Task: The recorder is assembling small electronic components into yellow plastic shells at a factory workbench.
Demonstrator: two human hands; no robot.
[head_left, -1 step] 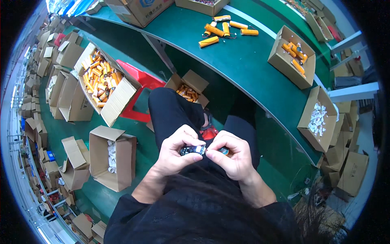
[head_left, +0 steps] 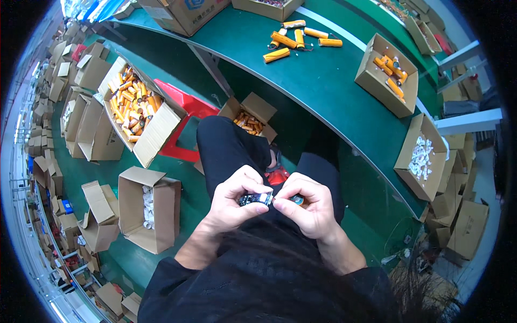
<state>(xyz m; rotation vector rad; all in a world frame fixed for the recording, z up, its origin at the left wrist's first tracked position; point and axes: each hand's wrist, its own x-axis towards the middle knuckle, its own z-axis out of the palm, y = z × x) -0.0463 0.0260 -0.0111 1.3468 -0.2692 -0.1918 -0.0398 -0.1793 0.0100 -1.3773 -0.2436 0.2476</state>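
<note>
Above my lap, my left hand [head_left: 235, 198] is closed on a small dark circuit board [head_left: 255, 198] with pale parts along it, pinched between thumb and fingers. My right hand [head_left: 311, 207] meets the board's right end, its thumb and forefinger pinched together there; whatever lies between those tips is too small to make out. A cylindrical battery [head_left: 297, 199] is tucked in the curled fingers of the same hand, its round teal end showing and the rest mostly hidden. The two hands are almost touching.
Several orange batteries [head_left: 299, 39] lie on the green table [head_left: 323, 81]. A carton of batteries [head_left: 396, 99] and a carton of white pieces [head_left: 428, 185] stand along its right. To my left, a large battery carton [head_left: 156, 142] rests by a red stool [head_left: 180, 153], near another open carton [head_left: 167, 215].
</note>
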